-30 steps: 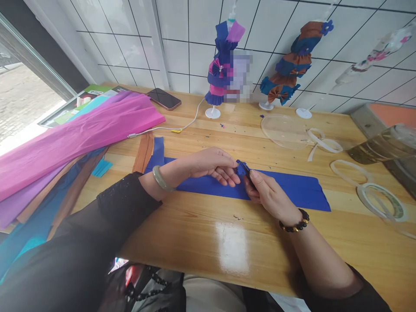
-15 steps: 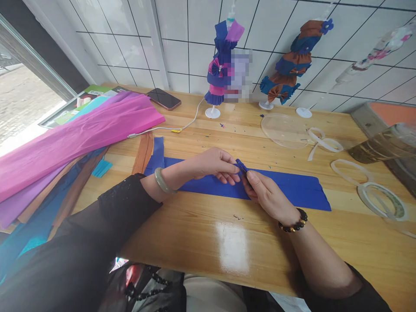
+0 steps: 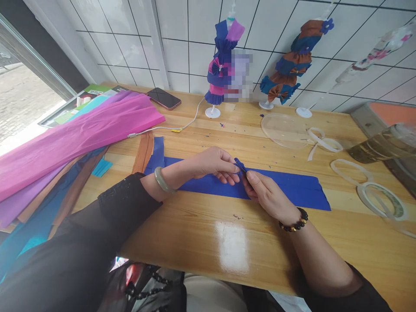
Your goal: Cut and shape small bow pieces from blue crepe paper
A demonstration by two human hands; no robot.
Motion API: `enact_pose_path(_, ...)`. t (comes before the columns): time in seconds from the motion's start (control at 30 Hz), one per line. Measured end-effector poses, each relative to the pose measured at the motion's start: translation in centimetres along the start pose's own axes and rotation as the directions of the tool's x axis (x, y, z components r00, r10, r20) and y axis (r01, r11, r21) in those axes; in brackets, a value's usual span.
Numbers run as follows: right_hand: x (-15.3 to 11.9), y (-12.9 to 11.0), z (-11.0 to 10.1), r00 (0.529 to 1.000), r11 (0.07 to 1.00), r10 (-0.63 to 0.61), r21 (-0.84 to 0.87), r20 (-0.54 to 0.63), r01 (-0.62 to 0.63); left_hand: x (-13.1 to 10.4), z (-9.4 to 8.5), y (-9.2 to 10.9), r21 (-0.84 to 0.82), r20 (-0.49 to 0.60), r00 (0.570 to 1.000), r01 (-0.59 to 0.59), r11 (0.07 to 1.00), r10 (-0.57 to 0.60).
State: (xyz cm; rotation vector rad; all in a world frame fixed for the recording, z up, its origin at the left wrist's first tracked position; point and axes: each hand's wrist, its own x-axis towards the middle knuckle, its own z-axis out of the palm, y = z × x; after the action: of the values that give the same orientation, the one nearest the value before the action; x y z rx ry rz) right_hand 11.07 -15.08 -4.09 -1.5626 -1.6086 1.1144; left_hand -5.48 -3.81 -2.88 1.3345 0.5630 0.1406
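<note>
A long strip of blue crepe paper [image 3: 292,188] lies flat across the wooden table under both hands. Above its middle, my left hand [image 3: 216,164] pinches the edge of a small dark blue piece [image 3: 239,164] between thumb and forefinger, its other fingers curled loosely. My right hand [image 3: 268,193] is closed on a small dark tool beside that piece; most of the tool is hidden in the fingers, so its kind is unclear. The fingertips of both hands nearly meet. A blue strip [image 3: 158,149] stands out from the paper's left end.
Pink crepe paper [image 3: 97,117] and other coloured sheets cover the left side. A phone [image 3: 164,99], a white cable and two ruffled paper-covered stands [image 3: 219,78] are at the back. On the right are a clear disc [image 3: 284,131], a tape roll [image 3: 382,201] and a brown container [image 3: 383,143].
The small blue piece between the fingertips has shifted very slightly up and left. Both hands hold almost the same position.
</note>
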Motion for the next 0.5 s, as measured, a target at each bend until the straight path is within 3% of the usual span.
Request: enact_pose_path(0.5,-0.01,0.08,-0.04,1.0,1.0,0.0,0.009,-0.018,0.001,-0.1,0.17,0.25,-0.014,-0.007,1.0,-0.005,1.0,0.005)
